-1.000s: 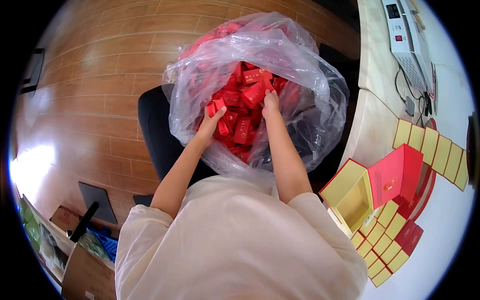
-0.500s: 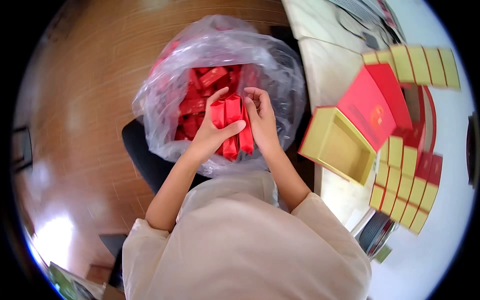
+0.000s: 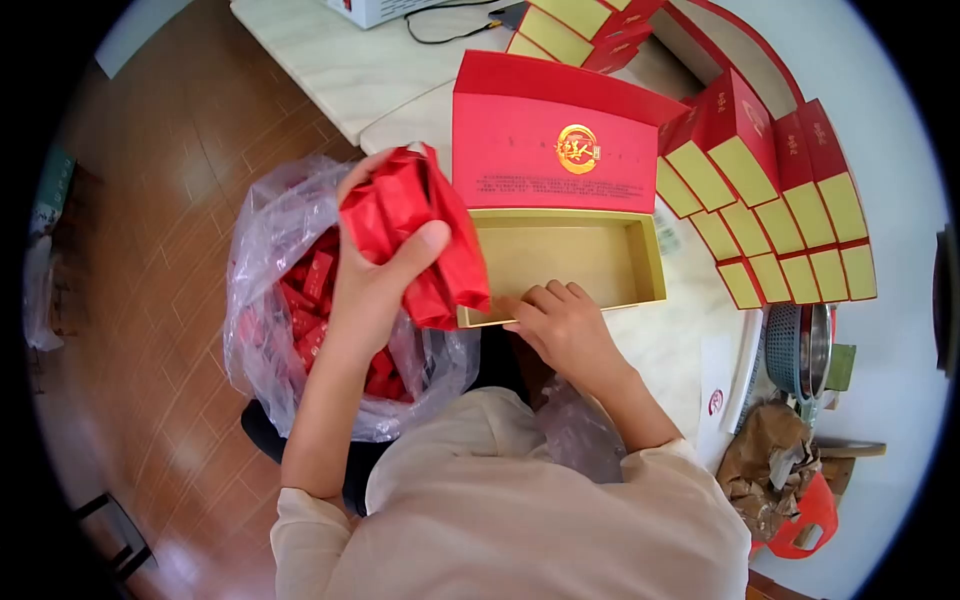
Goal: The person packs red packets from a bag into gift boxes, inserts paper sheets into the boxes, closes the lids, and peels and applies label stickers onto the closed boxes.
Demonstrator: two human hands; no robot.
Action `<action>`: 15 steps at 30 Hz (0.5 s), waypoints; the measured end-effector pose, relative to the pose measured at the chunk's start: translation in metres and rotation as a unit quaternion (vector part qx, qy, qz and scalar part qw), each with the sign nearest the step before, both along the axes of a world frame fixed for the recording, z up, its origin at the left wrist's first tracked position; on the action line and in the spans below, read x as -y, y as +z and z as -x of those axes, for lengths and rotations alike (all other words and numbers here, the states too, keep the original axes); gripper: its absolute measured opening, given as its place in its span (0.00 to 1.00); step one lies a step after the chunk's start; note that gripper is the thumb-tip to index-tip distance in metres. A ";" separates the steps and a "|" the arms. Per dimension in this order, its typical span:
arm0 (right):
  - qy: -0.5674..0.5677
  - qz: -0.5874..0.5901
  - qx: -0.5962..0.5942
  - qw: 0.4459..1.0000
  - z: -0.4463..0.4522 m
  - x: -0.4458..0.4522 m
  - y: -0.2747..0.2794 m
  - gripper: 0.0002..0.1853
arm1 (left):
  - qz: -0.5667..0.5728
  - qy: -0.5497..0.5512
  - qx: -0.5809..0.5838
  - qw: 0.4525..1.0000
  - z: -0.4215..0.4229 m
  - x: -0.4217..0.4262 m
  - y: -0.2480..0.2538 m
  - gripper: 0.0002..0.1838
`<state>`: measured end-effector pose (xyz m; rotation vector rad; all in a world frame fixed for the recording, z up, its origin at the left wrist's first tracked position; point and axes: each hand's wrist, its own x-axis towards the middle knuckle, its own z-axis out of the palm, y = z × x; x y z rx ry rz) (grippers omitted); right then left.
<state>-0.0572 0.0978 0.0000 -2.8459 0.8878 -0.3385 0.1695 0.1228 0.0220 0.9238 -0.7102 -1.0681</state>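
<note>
Several red packets (image 3: 415, 230) are bunched in my left hand (image 3: 375, 285), its thumb across their front. They hang above the left end of an open box (image 3: 560, 255), whose inside is pale gold and whose red lid (image 3: 550, 140) stands up behind it with a gold emblem. At the box's near front wall, my right hand (image 3: 565, 325) has its fingers bent over the rim by the left corner. Its fingertips are partly hidden. A clear plastic bag (image 3: 270, 230) with more red packets (image 3: 310, 320) sits below and left of my left hand.
Stacked red and gold boxes (image 3: 790, 210) stand right of the open box, with others (image 3: 570, 30) at the table's back. A grey basket (image 3: 790, 350), crumpled brown paper (image 3: 765, 460) and a red bag (image 3: 810, 520) lie at right. The marble-look table (image 3: 330, 70) edges the tiled floor.
The view has turned toward the table. My left hand has carried the packets from over the bag to the open box. My right hand has left the packets and moved to the box's front rim.
</note>
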 end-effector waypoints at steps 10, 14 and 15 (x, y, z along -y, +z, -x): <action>-0.121 -0.399 0.389 0.821 0.027 0.067 0.033 0.28 | 0.030 -0.125 0.184 0.975 0.069 0.057 0.003 0.35; -0.069 -0.311 0.386 0.866 0.005 0.071 0.018 0.31 | 0.016 -0.129 0.344 0.930 0.074 0.057 -0.011 0.35; -0.073 -0.332 0.395 0.853 0.001 0.069 0.013 0.31 | 0.044 -0.112 0.431 0.894 0.072 0.056 -0.013 0.34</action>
